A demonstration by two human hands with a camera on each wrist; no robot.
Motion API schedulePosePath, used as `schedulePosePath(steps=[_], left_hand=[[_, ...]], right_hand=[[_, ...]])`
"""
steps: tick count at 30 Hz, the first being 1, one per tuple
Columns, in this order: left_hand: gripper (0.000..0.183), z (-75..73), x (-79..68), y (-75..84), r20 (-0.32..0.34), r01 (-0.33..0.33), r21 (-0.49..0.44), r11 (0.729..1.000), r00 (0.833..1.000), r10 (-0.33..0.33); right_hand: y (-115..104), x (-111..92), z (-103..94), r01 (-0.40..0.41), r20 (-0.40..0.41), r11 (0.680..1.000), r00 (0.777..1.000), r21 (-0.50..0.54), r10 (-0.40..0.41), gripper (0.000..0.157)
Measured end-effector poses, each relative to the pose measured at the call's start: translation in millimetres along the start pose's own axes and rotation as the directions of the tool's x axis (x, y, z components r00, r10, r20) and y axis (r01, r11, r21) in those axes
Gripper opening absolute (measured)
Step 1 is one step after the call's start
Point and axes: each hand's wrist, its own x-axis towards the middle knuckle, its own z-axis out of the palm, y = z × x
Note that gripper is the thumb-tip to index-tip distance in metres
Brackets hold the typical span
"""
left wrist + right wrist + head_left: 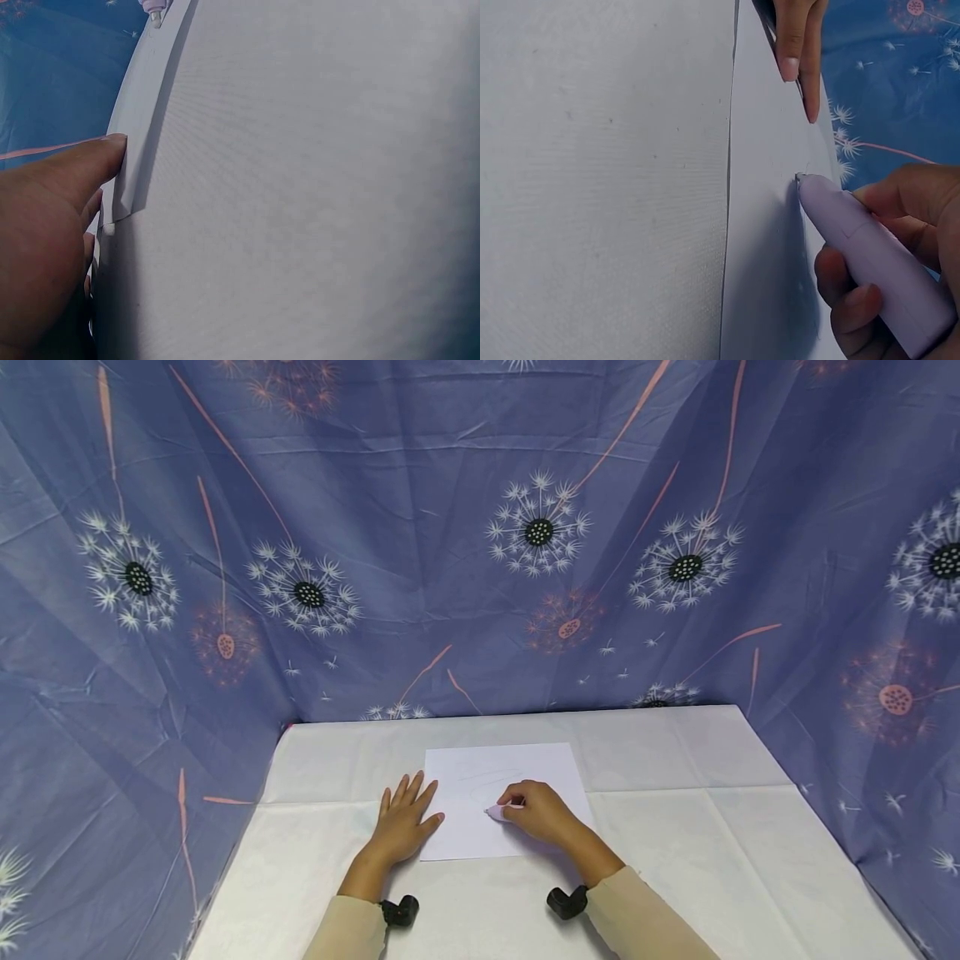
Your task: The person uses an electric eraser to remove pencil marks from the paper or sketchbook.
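Observation:
A white sheet of paper [457,772] lies on the table and bears a few faint lines. My right hand [542,812] grips a thick lavender pen [874,262] with a narrow metal tip, fingers curled round its body. The tip points left and meets the paper near its middle. My left hand [405,825] rests with fingers spread at the sheet's left edge, its thumb on the paper. In the left wrist view the pen's tip [155,19] shows at the top, beyond the left thumb [105,161].
White cloth [675,835] with fold creases covers the table. A blue curtain [420,527] printed with dandelions hangs behind it and along both sides. Small black devices [567,902] sit at both wrists, by the beige sleeves [637,914].

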Motion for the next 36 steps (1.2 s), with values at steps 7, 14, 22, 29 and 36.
schedulePosePath(steps=[7, 14, 22, 29, 36], left_hand=[[0.062, 1.4, 0.3, -1.2, 0.0, -0.003, -0.003, 1.0, 1.0, 0.003], [0.062, 2.0, 0.3, -1.7, 0.0, 0.004, -0.003, 1.0, 1.0, -0.004], [0.062, 1.9, 0.8, -2.2, 0.002, 0.004, 0.001, 1.0, 1.0, -0.004], [0.062, 1.3, 1.1, -1.9, -0.002, 0.0, -0.001, 1.0, 1.0, 0.0], [0.062, 2.2, 1.5, -3.0, -0.001, 0.001, -0.001, 1.0, 1.0, -0.001]], right_hand=[[-0.6, 0.1, -0.9, -0.012, 0.01, 1.0, 1.0, -0.007, 0.012, 0.006], [0.0, 2.1, 0.8, 0.01, -0.005, 1.0, 1.0, -0.017, -0.01, 0.007], [-1.2, 0.9, -1.1, -0.01, 0.029, 1.0, 1.0, -0.015, 0.01, 0.005], [-1.9, 2.8, -0.9, 0.005, 0.009, 1.0, 1.0, -0.025, -0.005, 0.005], [0.1, 4.6, 2.6, 0.013, -0.017, 1.0, 1.0, -0.026, -0.014, 0.006]])
